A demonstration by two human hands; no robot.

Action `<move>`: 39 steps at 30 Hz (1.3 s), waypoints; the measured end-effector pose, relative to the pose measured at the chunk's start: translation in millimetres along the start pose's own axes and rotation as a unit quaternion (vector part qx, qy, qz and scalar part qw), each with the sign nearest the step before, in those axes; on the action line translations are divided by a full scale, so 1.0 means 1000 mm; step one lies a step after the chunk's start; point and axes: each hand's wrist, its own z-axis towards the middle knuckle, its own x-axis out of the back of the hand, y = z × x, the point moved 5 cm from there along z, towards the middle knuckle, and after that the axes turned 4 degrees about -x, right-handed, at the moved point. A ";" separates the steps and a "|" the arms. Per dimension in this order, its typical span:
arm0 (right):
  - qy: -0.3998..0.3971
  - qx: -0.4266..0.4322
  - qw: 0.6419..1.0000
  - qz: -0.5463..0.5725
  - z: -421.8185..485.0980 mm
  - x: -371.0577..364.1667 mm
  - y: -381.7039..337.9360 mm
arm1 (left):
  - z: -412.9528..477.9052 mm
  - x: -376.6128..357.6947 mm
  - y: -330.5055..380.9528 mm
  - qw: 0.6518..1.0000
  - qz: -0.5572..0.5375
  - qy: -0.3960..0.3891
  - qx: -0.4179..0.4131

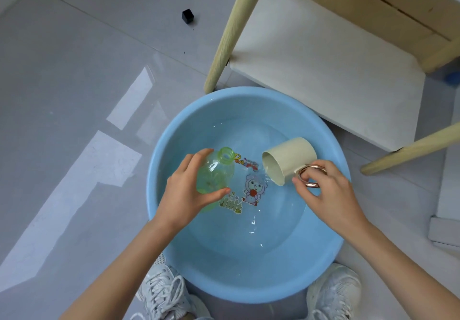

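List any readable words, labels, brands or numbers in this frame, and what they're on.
The coloured lettering on the basin floor, above the cartoon figure: blurred under water, unreadable.
On the green bottle: no label or text visible.
On the cream mug: no text visible.

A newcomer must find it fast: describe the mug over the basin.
Find the big blue basin on the floor. Over its right side, the right hand holds a cream mug tipped sideways. Unlike the clear green bottle beside it, it is opaque with a shiny copper ring handle.
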 end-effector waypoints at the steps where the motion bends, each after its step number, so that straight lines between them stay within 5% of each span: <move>1: 0.007 0.017 1.000 -0.009 -0.001 0.002 0.000 | 0.001 0.000 0.001 1.000 -0.001 -0.002 -0.001; 3: 0.008 0.011 1.000 0.009 -0.003 0.007 -0.001 | 0.002 -0.001 0.002 1.000 0.001 -0.006 -0.004; 6: -0.051 -0.107 0.983 0.142 0.001 0.012 0.002 | 0.002 -0.003 0.003 1.000 0.005 -0.012 -0.007; 10: -0.126 -0.219 0.912 0.324 0.004 0.009 0.004 | 0.003 -0.005 0.005 1.000 0.005 -0.020 -0.007; 15: -0.163 -0.218 0.845 0.461 0.003 0.019 -0.007 | 0.003 -0.005 0.007 0.999 0.011 -0.023 -0.019; 22: -0.136 -0.124 0.874 0.450 0.002 0.065 -0.027 | 0.001 -0.001 0.021 0.998 0.019 -0.035 -0.048; 27: -0.098 -0.076 0.926 0.356 -0.002 0.085 -0.039 | 0.001 0.001 0.034 0.997 0.015 -0.034 -0.073; 39: -0.089 -0.032 0.940 0.328 -0.003 0.087 -0.050 | 0.005 -0.001 0.044 0.996 0.004 -0.028 -0.084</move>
